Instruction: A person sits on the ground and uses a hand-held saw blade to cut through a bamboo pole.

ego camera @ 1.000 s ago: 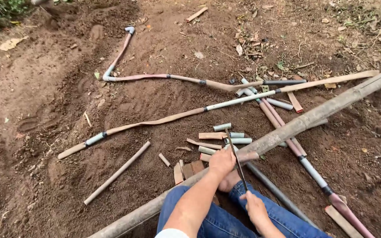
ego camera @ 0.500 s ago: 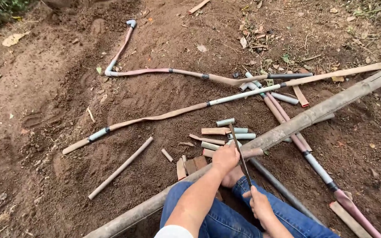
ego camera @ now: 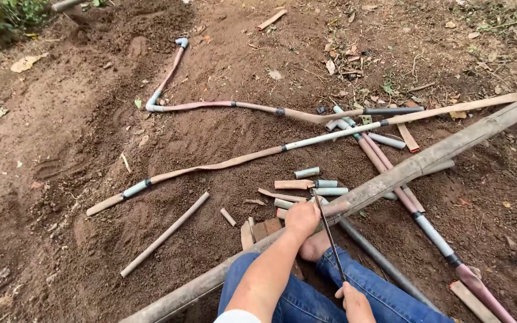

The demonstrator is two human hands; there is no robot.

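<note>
Left hand (ego camera: pixel 302 219) is closed down over the long bamboo pole (ego camera: pixel 426 162), pinning it where it crosses your knees. Right hand (ego camera: pixel 354 302) is fisted round the near end of a thin dark hacksaw blade (ego camera: pixel 328 233); the blade runs up from your lap to the pole, its far tip just past your left knuckles.

Risk one: blade sits right beside the left fingers. If it skips off the round pole surface, it likely rakes your knuckles. Move that hand further along the pole.

Risk two: the pole is braced only by your hand and your jeans (ego camera: pixel 306 293). It could roll under a stroke, and the blade then drops toward your leg.

Risk three: the blade looks bare, no frame visible, so it may flex or snap if you push hard.

Beyond the pole, cut pipe stubs (ego camera: pixel 315 182) lie scattered just past your left hand. Loose on soft soil, they'd roll if the pole shifts. Further out from the pole, jointed pipe runs (ego camera: pixel 234 158) snake across the dirt, and a loose stick (ego camera: pixel 164 234) lies to the left.
</note>
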